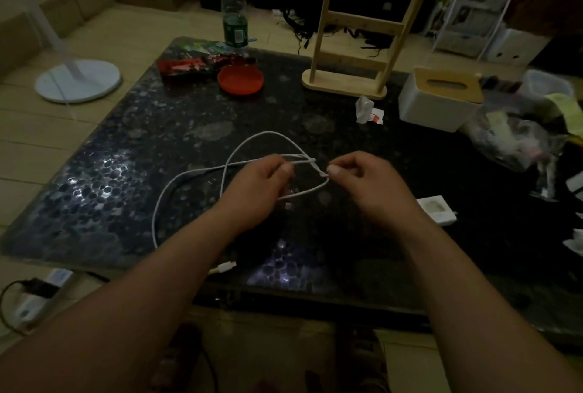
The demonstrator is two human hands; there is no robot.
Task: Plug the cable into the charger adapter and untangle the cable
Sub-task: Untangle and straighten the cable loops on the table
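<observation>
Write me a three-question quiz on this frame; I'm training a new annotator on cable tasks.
1. True or false: the white cable is plugged into the charger adapter.
2. Which hand is nearer the adapter? A) left hand B) right hand
3. What colour is the round lid on the table?

Key: 1. False, the adapter lies apart, by the right forearm. 2. B. 3. Red.

Dim room, dark speckled table, tiled floor
</observation>
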